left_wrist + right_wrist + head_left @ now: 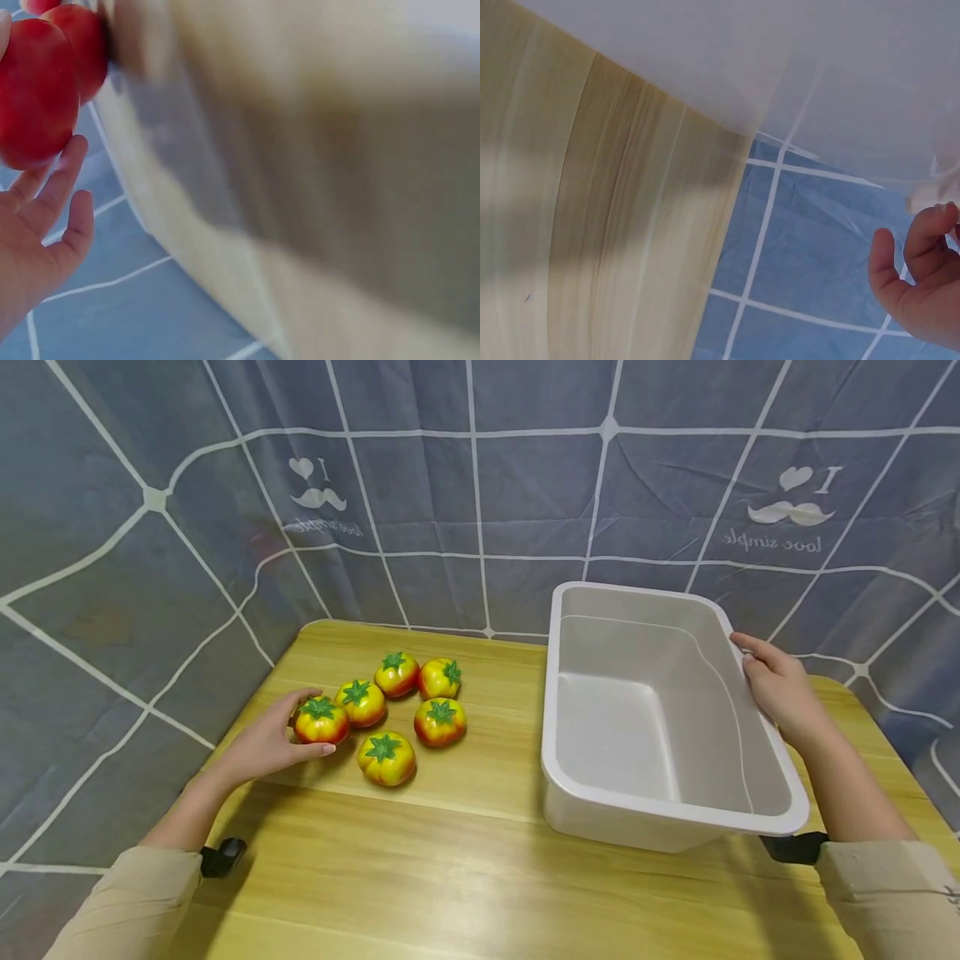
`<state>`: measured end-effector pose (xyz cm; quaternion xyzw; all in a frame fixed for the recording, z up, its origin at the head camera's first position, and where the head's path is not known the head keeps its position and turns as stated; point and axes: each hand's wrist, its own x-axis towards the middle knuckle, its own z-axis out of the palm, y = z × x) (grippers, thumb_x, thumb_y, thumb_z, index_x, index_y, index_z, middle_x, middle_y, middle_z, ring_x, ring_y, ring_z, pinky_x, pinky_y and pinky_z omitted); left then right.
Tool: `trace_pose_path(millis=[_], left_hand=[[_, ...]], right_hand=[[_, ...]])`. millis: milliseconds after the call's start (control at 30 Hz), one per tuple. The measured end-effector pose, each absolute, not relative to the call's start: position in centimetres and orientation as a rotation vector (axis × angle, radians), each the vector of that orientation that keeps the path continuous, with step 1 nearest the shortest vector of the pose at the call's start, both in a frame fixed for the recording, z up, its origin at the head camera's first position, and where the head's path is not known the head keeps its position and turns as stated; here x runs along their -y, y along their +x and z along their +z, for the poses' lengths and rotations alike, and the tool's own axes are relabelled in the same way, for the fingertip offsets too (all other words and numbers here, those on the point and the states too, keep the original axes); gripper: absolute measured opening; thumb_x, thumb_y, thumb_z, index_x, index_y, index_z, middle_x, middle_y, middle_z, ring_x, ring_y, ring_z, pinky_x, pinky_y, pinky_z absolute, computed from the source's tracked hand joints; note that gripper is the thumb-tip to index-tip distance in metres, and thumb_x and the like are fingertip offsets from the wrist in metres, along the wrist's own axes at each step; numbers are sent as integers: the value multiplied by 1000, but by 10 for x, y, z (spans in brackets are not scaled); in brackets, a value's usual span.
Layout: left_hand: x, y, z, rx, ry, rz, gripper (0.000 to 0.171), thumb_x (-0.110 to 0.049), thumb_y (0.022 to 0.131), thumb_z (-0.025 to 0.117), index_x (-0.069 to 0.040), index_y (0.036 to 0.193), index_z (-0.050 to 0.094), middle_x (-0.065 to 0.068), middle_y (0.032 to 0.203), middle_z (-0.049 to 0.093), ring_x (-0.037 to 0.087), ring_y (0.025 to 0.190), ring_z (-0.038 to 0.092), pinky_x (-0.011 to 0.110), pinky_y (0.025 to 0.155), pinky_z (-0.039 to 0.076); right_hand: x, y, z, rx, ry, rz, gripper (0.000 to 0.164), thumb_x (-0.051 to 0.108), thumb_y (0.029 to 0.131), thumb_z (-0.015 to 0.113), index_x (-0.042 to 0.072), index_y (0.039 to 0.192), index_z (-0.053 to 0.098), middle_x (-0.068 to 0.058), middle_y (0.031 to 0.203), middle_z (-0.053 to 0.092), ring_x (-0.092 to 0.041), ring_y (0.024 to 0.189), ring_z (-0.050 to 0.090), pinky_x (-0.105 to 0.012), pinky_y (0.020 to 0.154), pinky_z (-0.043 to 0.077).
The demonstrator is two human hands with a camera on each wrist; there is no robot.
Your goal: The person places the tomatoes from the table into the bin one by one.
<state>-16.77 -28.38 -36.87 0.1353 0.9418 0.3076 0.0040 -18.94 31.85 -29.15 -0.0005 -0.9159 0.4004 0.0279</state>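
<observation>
My left hand (pixel 262 739) curls round the leftmost toy tomato (pixel 322 720), thumb at its near side and fingers behind it. The tomato is yellow on top, red lower down, with a green star-shaped leaf. From the left wrist view, the left hand (pixel 41 232) has its fingers along the tomato's red underside (pixel 37 97). Close to its right sits another tomato (pixel 362 703). My right hand (pixel 783 689) grips the right rim of a white plastic bin (pixel 558 727), whose inside shows bare. In the right wrist view, curled fingers (pixel 930 240) reach the bin's edge.
More toy tomatoes (pixel 386 758) lie grouped on the left of the wooden table (pixel 420 868). A blue-grey curtain with white lines (pixel 540 493) hangs behind and at the left. Black wrist bands (pixel 222 857) sit below both hands.
</observation>
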Motion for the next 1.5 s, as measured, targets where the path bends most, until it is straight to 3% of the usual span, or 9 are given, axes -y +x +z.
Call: trace_pose_path(millis=[100,233,500,833,967,1067,1167,1333,1500], left_hand=[[281,-179,-361,-2948,450,1002,83,-31,75,79,5,134,34,30,131,38,44,117,40,60,96,32],[277,-190,-347,-2990,421,962,84,-37,75,78,2,136,35,27,130,41,43,114,43,60,93,34],[268,-205,-322,-3043,434,927,82,-38,76,76,-2,137,35,26,126,43,41,109,44,59,89,38],[238,-228,-300,-3036,427,952,82,-41,76,76,-8,139,35,21,132,41,38,114,43,58,94,36],[219,-239,-290,-3027,466,1006,80,-38,76,75,-9,139,34,19,130,43,36,112,44,57,93,38],[203,-245,-283,-3016,513,1026,80,-36,76,76,-9,139,35,18,126,44,34,109,45,53,90,41],[187,-250,-276,-2999,566,1054,80,-35,76,77,-10,139,35,17,125,44,32,108,46,51,89,44],[161,-254,-265,-2992,648,1067,79,-35,74,77,-12,138,37,15,127,44,30,110,47,49,91,44],[135,-256,-256,-2993,709,1062,79,-37,73,78,-14,138,39,13,128,46,28,111,47,47,93,42]], right_hand=[[-318,-190,-291,2813,-34,1247,50,22,100,22,2,145,26,-31,141,32,-31,112,44,-11,74,38],[-317,-190,-291,2800,-55,1223,50,24,100,23,3,145,28,-29,142,31,-42,121,37,-26,85,39],[-315,-190,-291,2781,-33,1160,50,24,99,23,1,143,32,-29,140,34,-44,122,37,-48,92,37],[-315,-191,-292,2767,-58,1121,50,24,99,23,1,142,35,-30,138,37,-45,120,41,-51,89,38],[-314,-192,-293,2733,-54,1114,49,22,98,24,-1,140,38,-31,135,41,-42,113,44,-31,81,40],[-314,-193,-295,2717,-38,1113,49,21,98,24,-2,138,40,-32,133,42,-40,110,44,-25,76,36],[-314,-193,-295,2716,-17,1108,49,19,98,23,-3,138,39,-33,133,41,-41,111,43,-37,82,36],[-314,-194,-294,2762,13,1178,51,21,99,18,-3,142,31,-36,137,31,-48,118,35,-60,95,28],[-315,-196,-292,2806,10,1238,53,25,99,16,-1,145,24,-35,142,23,-51,127,25,-63,101,20]])
